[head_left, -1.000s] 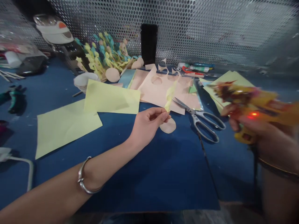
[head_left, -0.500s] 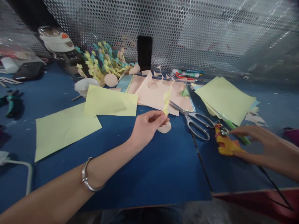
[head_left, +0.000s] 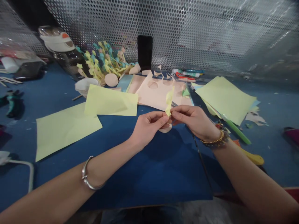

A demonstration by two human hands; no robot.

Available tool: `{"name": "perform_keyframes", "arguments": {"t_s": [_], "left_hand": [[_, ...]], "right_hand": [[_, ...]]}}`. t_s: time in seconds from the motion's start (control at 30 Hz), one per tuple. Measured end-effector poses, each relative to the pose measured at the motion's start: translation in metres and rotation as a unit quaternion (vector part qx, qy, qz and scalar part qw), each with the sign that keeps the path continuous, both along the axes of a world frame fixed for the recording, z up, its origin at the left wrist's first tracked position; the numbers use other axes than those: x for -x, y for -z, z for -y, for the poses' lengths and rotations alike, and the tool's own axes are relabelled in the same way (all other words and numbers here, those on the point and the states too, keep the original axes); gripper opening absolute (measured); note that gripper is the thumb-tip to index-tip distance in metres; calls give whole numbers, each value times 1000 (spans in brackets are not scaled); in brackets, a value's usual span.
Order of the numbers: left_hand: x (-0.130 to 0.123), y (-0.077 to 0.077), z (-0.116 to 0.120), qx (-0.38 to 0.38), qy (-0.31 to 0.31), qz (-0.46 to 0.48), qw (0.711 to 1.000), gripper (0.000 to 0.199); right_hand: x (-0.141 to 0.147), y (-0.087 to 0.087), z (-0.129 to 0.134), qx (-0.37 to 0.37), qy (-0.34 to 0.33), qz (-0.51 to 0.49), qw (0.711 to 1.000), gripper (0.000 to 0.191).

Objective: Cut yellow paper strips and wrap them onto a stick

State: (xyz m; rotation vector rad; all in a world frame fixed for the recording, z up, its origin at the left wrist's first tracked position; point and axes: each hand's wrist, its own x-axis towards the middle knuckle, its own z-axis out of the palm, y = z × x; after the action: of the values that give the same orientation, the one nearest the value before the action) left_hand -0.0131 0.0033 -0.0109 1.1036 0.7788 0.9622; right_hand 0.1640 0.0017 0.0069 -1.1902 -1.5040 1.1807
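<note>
Between thumb and fingertips, my left hand (head_left: 150,126) pinches a small twisted yellow paper strip (head_left: 169,99) by its lower end. My right hand (head_left: 195,119) meets it from the other side, its thumb and forefinger closed at the base of the same strip. A pale pink paper disc (head_left: 165,128) shows partly below the fingers. Behind my right wrist lies a yellow glue gun (head_left: 255,158), mostly covered by the arm. The grey scissors are nearly all hidden behind my right hand. Cut pink paper sheets (head_left: 151,95) lie just beyond both hands.
Yellow sheets (head_left: 67,129) lie on the left and a yellow paper stack (head_left: 230,96) on the right, near a green stick-like tool (head_left: 237,130). Paper flowers (head_left: 102,62), a bottle (head_left: 64,51), a white cup (head_left: 81,85), a phone (head_left: 144,51) and markers (head_left: 188,74) line the back.
My right hand has let go of the glue gun and moved left to the yellow strip, closing its fingertips there. The left hand has stayed nearly still with the strip.
</note>
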Motion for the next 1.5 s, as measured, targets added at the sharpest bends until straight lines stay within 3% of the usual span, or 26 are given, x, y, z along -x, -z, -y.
{"name": "perform_keyframes", "arguments": {"t_s": [0.4, 1.5], "left_hand": [[-3, -3, 4, 16, 9, 6, 1000, 17], [-2, -2, 3, 65, 14, 43, 997, 19]], "right_hand": [[2, 5, 6, 3, -15, -66, 998, 14], [1, 6, 5, -42, 0, -29, 999, 7]]}}
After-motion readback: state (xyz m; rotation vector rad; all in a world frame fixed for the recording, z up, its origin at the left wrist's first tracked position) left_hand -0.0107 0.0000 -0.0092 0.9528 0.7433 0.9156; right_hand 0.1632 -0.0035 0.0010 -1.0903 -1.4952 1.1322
